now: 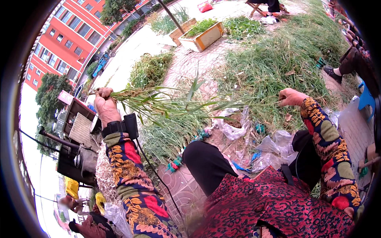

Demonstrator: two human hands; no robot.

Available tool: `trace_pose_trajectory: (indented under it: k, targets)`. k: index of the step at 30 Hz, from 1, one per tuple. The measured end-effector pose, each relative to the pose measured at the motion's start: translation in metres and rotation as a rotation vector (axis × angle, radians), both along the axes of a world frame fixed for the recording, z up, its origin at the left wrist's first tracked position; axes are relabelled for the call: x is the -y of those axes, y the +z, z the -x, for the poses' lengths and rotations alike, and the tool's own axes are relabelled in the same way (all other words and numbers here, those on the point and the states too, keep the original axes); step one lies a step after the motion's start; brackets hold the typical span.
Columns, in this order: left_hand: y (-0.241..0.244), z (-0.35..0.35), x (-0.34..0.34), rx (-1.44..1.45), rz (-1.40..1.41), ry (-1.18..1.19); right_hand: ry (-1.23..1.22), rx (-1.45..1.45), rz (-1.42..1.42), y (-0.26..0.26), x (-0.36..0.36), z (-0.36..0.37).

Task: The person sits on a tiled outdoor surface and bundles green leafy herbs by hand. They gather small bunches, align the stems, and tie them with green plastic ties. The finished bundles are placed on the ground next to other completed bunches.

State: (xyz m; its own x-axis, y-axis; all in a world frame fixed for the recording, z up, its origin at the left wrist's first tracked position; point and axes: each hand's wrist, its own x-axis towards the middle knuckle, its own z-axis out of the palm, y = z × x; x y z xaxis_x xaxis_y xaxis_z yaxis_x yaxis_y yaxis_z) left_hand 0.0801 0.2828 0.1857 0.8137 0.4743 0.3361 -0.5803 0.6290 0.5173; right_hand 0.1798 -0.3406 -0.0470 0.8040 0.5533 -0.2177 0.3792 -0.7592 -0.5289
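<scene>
My left hand (105,102) is closed around the root ends of a bundle of long green grass stalks (160,101), held out to the left. Its blades spread rightward above a heap of cut grass (175,131). My right hand (291,97) is out to the right with its fingers curled; thin stalk tips reach towards it, and I cannot tell whether it pinches any. Beneath and beyond it lies a larger pile of cut grass (276,65). Clear plastic bags (235,128) and teal knotted bundles (175,163) lie on the paving in front of my knees.
Planter boxes (202,38) with green plants stand ahead. Another plant heap (151,70) lies front left. At right are a seated person's leg (352,64) and a blue stool (366,99); another person's legs (272,6) show at the top. A loaded cart (80,131) and people are at left.
</scene>
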Motion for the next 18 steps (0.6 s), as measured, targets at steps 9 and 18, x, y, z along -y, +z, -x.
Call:
trace_pose_trajectory:
  k: [9,18]
  targets:
    - [0.034,0.046,0.017,-0.051,-0.308,0.275,-0.034,0.061,-0.246,0.037,-0.019,0.006]
    - [0.046,0.031,0.032,0.051,-0.392,0.231,0.081,-0.006,-0.579,0.110,-0.065,0.041]
